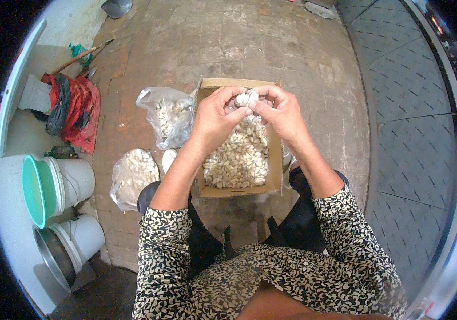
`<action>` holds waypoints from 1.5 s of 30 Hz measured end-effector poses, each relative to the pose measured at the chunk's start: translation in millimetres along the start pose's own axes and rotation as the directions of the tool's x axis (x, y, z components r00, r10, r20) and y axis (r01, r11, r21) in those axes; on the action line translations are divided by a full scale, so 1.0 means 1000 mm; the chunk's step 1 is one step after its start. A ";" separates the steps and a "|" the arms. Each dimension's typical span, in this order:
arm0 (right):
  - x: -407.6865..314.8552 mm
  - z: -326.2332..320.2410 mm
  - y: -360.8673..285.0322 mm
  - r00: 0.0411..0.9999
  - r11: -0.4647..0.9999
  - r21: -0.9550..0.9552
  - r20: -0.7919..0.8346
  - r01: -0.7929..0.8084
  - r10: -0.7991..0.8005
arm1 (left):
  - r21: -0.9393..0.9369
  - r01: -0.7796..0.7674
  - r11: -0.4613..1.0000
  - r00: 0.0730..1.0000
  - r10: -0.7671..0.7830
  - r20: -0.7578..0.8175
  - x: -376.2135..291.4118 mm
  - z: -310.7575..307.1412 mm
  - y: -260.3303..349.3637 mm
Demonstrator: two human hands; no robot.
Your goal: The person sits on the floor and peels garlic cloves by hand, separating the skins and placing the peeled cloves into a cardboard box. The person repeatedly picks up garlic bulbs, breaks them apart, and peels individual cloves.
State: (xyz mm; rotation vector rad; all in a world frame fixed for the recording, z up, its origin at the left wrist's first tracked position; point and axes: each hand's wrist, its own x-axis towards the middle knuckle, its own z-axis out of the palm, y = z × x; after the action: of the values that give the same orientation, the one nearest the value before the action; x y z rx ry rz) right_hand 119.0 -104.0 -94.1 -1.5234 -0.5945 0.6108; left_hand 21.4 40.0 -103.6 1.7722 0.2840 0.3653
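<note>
Between the fingers of both hands is a whitish garlic bulb, above the far part of a cardboard box. My left hand grips it from the left and my right hand from the right, both thumbs against it. Many loose garlic cloves lie in the cardboard box below, which stands on the floor between the knees. A clear plastic bag with garlic in it stands against the box's left side. Another clear bag, filled with pale cloves, sits nearer, beside the left knee.
White buckets with a green basin and a metal basin line the left wall. Red and black plastic bags and a wooden-handled tool lie farther up. Grey panels border the brick floor on the right.
</note>
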 end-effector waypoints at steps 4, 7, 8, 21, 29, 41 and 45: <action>0.003 0.004 0.002 0.999 0.998 0.029 0.003 -0.052 0.052 | 0.039 -0.077 0.996 0.997 0.078 -0.016 0.001 0.000 -0.002; 0.003 0.002 0.003 0.999 1.000 -0.001 0.015 -0.032 0.032 | 0.193 -0.077 0.978 0.997 0.081 -0.008 0.000 0.000 0.014; 0.005 -0.002 0.009 0.999 0.999 -0.028 0.027 -0.019 0.019 | 0.195 -0.099 0.976 0.995 0.099 0.010 0.002 0.000 0.014; 0.001 0.002 0.005 0.998 0.995 0.103 0.050 0.020 -0.025 | 0.047 -0.049 0.998 0.996 0.045 0.073 0.001 -0.006 0.003; -0.001 0.002 0.007 0.999 0.985 0.172 0.049 0.001 -0.009 | -0.121 0.012 0.993 0.999 -0.007 0.043 0.001 -0.002 0.001; 0.000 0.007 0.011 0.999 0.957 0.289 -0.029 0.029 -0.021 | -0.283 0.044 0.958 0.996 -0.063 -0.057 -0.002 0.008 0.002; 0.000 0.007 0.012 0.997 0.907 0.420 -0.057 -0.023 0.052 | -0.415 0.106 0.904 0.983 -0.159 -0.095 0.000 0.010 0.004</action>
State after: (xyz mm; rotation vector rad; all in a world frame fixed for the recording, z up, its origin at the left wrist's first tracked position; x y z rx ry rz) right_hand 114.6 -99.4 -106.5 -1.1450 -0.3533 0.6663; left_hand 24.9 30.1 -101.4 1.3112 0.3875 0.4073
